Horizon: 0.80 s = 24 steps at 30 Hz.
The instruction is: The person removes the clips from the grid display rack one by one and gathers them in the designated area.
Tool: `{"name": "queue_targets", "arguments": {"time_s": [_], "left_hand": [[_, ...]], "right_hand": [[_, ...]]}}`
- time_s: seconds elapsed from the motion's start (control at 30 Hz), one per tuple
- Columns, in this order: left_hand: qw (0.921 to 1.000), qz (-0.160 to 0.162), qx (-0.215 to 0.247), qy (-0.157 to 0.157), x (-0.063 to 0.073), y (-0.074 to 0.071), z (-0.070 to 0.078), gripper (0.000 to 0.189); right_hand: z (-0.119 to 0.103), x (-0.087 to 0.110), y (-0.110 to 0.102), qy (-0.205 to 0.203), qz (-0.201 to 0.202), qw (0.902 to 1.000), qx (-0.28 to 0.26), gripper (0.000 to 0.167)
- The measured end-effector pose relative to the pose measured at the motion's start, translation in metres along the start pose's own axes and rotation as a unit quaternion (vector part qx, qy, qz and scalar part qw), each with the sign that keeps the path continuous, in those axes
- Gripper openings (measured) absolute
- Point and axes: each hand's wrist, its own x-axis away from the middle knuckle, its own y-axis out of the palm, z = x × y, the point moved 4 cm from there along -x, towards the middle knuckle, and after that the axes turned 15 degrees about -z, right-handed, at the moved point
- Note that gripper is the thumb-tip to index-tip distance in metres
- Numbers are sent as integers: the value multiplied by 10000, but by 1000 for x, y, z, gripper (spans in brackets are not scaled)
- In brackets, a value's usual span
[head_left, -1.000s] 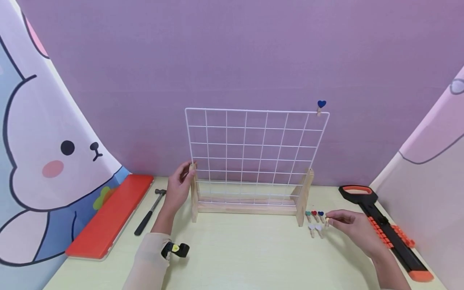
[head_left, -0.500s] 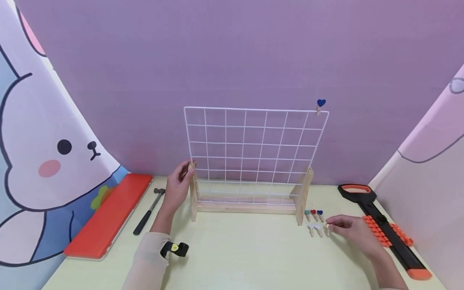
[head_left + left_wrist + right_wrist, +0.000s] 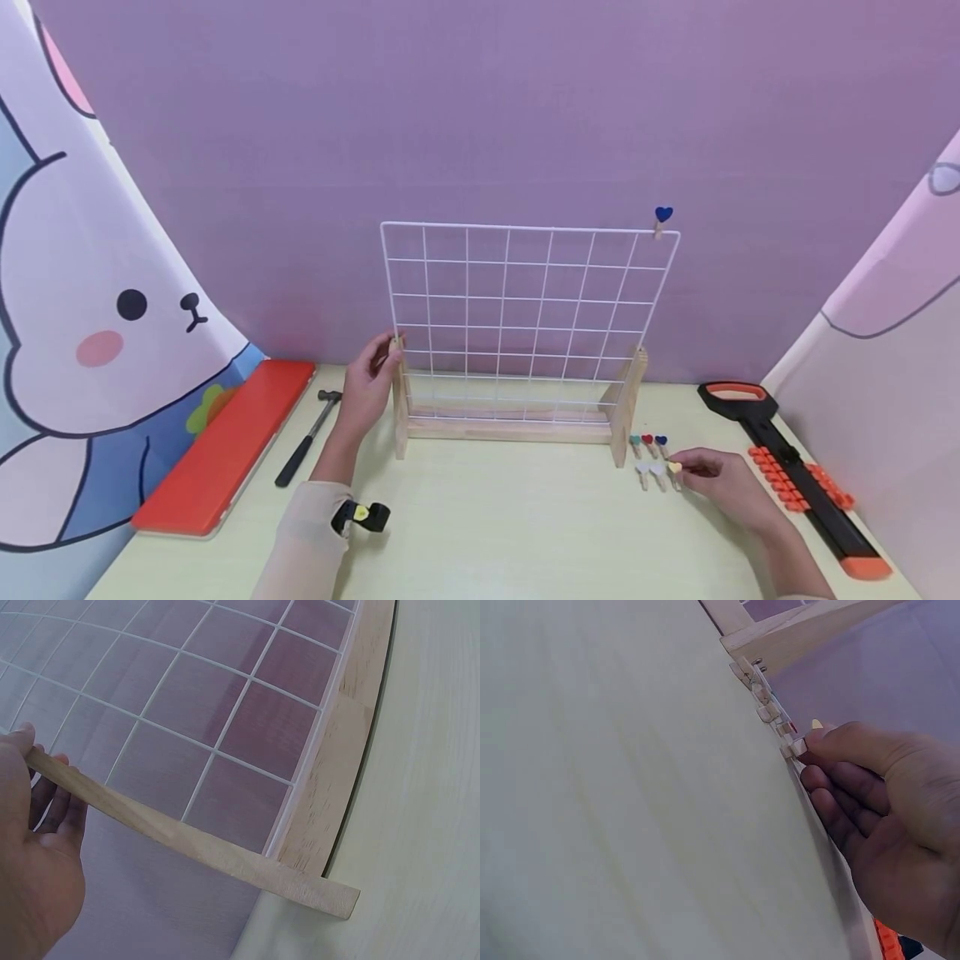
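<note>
A white wire grid panel (image 3: 525, 297) stands upright in a wooden stand (image 3: 510, 431). My left hand (image 3: 369, 385) grips the top of the stand's left upright (image 3: 195, 840), thumb on one side and fingers behind it. At the right, my right hand (image 3: 723, 483) pinches a small wooden clothespin with a yellow heart (image 3: 674, 469), low at the tabletop. Beside it lie two clothespins with white hearts (image 3: 649, 475), and behind them a row with teal, red (image 3: 648, 440) and blue hearts. Another clothespin with a blue heart (image 3: 663, 217) is clipped on the grid's top right corner.
A hammer (image 3: 308, 437) and a long red case (image 3: 228, 446) lie on the left of the table. A black and orange tool with a loop handle (image 3: 795, 475) lies along the right side. Behind the grid hangs a purple backdrop (image 3: 480, 108).
My right hand has brought the yellow-heart clothespin down and toward me, beside the white-heart ones, and its heart now shows more fully. The left hand has stayed on the upright.
</note>
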Motion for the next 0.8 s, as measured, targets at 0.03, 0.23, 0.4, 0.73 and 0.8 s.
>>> {"name": "queue_targets", "arguments": {"time_s": [0.03,0.23,0.4,0.73,0.8], "left_hand": [[10000,7,-1,-23,0,0,0,39],[10000,2,-17,-67,0,0,1,38],[10000,-21,-17,-27,0,1,3,38],[9999,-36,-31,-89,0,1,2,39],[10000,-39,-28,-74,1,1,3,39]], "right_hand": [[1,0,0,-9,45,10000,11,29],[3,-1,0,-206,128,9996,164,28],[4,-1,0,-250,159,9993,237,29],[4,0,3,-70,208,9997,140,30],[5,0,4,-44,209,9997,119,30]]}}
